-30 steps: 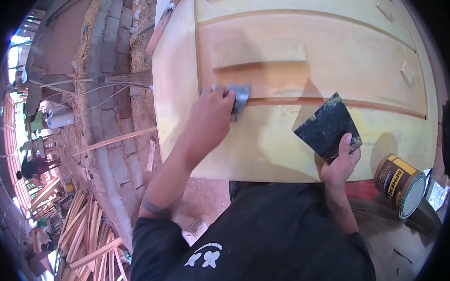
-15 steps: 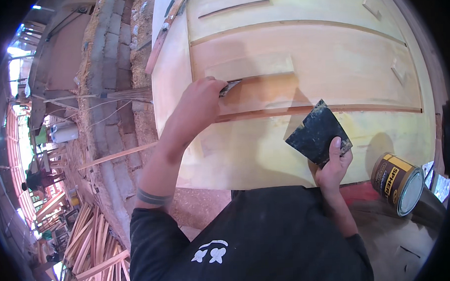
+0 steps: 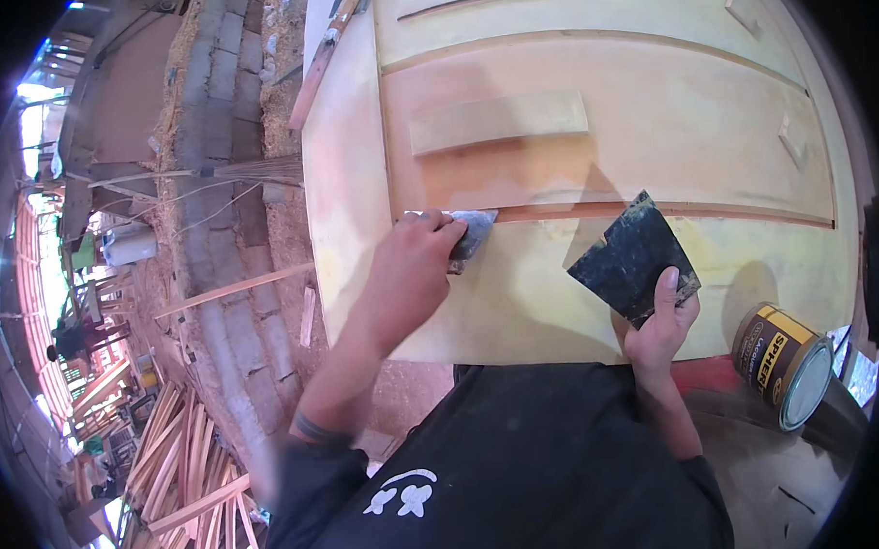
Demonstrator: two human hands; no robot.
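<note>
Currently gripping a scraper in the left hand near a drawer front, and a dark plate in the right hand.

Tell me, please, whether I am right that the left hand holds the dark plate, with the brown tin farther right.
Not quite: the head view shows the right hand, not the left hand, holding the dark plate; the brown tin is farther right.

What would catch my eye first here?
Probably the black plate in the right hand, over the pale panel. The left hand holds a grey scraper near a long groove. A brown-and-yellow can sits at lower right, wood strips at lower left.
</note>
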